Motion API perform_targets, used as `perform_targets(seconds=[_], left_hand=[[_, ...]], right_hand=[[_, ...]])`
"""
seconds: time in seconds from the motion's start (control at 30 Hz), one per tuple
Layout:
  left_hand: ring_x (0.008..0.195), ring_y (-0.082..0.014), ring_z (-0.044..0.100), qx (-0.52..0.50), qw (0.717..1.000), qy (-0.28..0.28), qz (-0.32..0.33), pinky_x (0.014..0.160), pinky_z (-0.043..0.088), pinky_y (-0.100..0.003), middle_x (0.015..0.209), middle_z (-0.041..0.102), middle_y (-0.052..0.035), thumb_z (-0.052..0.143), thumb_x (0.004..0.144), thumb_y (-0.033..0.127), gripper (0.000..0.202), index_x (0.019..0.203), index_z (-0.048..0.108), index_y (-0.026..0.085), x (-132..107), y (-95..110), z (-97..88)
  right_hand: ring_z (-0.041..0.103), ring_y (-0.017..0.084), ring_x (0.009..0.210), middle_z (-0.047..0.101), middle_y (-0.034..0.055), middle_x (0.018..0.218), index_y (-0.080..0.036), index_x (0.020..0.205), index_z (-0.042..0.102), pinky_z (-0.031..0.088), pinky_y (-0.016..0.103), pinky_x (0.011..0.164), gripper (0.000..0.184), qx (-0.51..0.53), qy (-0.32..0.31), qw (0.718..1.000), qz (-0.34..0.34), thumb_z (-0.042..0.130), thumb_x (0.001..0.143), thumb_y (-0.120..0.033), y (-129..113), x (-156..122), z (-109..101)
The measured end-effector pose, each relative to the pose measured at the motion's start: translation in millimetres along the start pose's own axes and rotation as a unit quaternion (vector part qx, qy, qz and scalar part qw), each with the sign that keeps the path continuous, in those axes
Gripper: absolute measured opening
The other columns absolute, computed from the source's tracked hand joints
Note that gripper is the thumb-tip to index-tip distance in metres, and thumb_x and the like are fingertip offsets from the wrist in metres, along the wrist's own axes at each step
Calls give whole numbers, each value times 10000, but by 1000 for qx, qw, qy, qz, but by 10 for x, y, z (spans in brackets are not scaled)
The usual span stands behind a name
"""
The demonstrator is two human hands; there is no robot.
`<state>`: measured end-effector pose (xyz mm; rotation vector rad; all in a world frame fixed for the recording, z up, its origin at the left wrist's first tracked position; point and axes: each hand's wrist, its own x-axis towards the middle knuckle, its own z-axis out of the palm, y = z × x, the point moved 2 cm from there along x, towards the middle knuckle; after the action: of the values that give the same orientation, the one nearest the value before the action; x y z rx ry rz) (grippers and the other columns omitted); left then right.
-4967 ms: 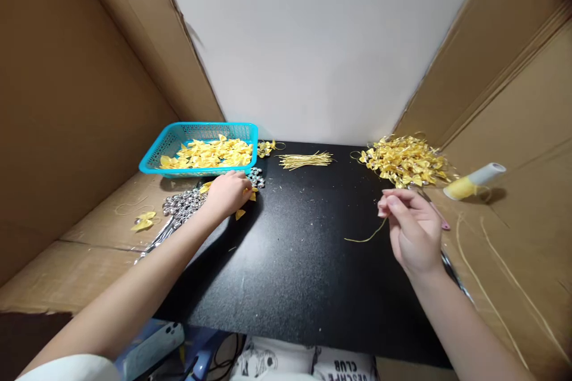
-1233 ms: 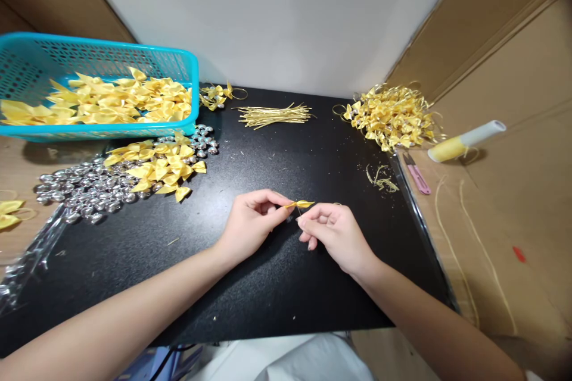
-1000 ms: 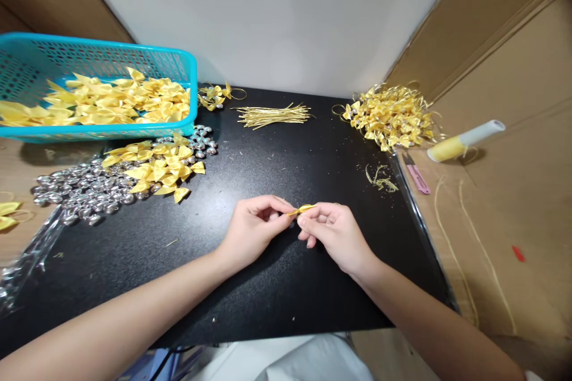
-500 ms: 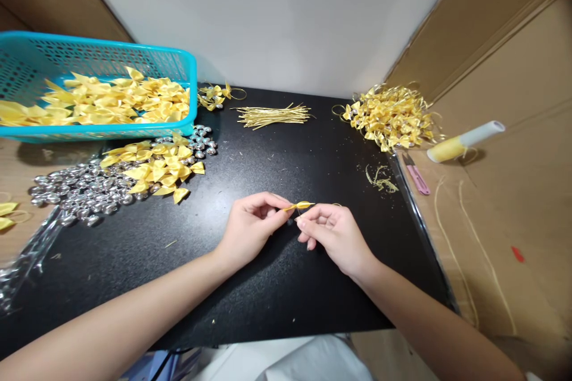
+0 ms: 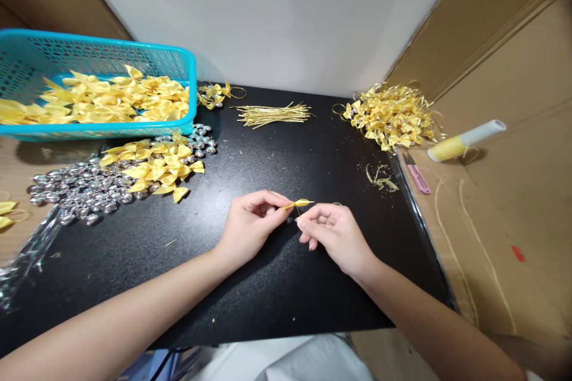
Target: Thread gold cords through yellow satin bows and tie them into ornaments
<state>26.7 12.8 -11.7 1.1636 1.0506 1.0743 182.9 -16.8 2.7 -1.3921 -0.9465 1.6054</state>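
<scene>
My left hand (image 5: 250, 227) and my right hand (image 5: 333, 233) meet over the middle of the black mat (image 5: 277, 286). Both pinch one small yellow ribbon bow (image 5: 298, 203) between thumb and fingertips, held just above the mat. A thin gold thread seems to run from the bow into my right fingers. Loose yellow bows (image 5: 154, 165) lie on a spread of silver beads (image 5: 80, 189) to the left. A bundle of cut gold threads (image 5: 272, 114) lies at the back.
A turquoise basket (image 5: 134, 53) with yellow bows stands at the back left. A heap of bows with gold loops (image 5: 393, 116) lies at the back right, with pink thread snips (image 5: 417, 175) and a yellow thread spool (image 5: 462, 141) beside it. Cardboard walls close in both sides.
Five seconds ago my hands were apart, the left at the bead pile, the right holding a gold thread. They now meet at mid-mat on one bow; over the last second they hardly move.
</scene>
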Motion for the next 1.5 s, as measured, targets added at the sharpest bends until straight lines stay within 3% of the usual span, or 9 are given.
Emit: perform_targets(seconds=[0.4, 0.63, 0.83, 0.9, 1.0, 1.13, 1.3, 1.5], left_hand=[[622, -130, 688, 142, 970, 3, 199, 524, 505, -190, 739, 756, -51, 690, 712, 76, 99, 684, 729, 163, -56, 146, 25], [676, -152, 707, 160, 964, -24, 210, 577, 541, -218, 767, 762, -61, 697, 737, 91, 100, 711, 734, 180, -86, 150, 20], [738, -152, 705, 168, 952, -49, 250, 668, 548, -231, 820, 761, -63, 672, 754, 58, 142, 750, 726, 189, -117, 168, -10], [721, -150, 689, 127, 963, -70, 227, 641, 543, -228, 846, 747, -73, 665, 768, 89, 115, 817, 714, 181, -116, 172, -13], [631, -121, 636, 1, 987, -113, 116, 557, 533, -208, 835, 710, -58, 660, 808, 190, 147, 955, 664, 181, -84, 156, -12], [657, -108, 601, -96, 980, -173, 4, 529, 534, -182, 822, 651, -30, 724, 775, 213, 244, 1003, 647, 176, -28, 138, -10], [728, -118, 612, -120, 966, -224, -55, 598, 559, -206, 865, 646, -36, 741, 759, 165, 278, 1031, 691, 189, 16, 128, -30], [754, -124, 627, -117, 969, -211, -47, 622, 553, -208, 872, 683, -53, 767, 722, 140, 169, 885, 741, 181, 20, 158, -36]], right_hand=[[551, 80, 427, 644, -10, 527, -157, 650, 632, 486, 220, 458, 220, -11, 2, 999, -39, 765, 658, -332, 29, -10, 14], [607, 107, 492, 654, -8, 579, -163, 691, 679, 531, 232, 478, 272, 9, 12, 998, -64, 833, 582, -359, 16, 11, 3], [625, 130, 576, 705, 26, 683, -179, 727, 719, 547, 258, 537, 120, -49, 17, 989, -138, 729, 717, -298, 37, -5, -19], [619, 132, 593, 710, 25, 696, -187, 738, 722, 534, 265, 575, 80, -81, 23, 982, -170, 687, 752, -258, 31, -12, -28], [589, 128, 594, 680, 8, 641, -191, 672, 697, 487, 267, 616, 101, -145, 41, 966, -208, 674, 767, -218, 5, -26, -41], [573, 130, 584, 651, -2, 608, -188, 626, 653, 448, 266, 615, 164, -183, 35, 957, -222, 684, 777, -242, -14, -46, -47], [580, 127, 607, 642, -7, 638, -190, 660, 625, 447, 251, 623, 169, -198, -5, 952, -232, 656, 815, -252, -16, -61, -57], [544, 117, 629, 592, -12, 666, -195, 707, 594, 426, 242, 623, 173, -235, -35, 927, -291, 591, 873, -243, -70, -66, -88]])
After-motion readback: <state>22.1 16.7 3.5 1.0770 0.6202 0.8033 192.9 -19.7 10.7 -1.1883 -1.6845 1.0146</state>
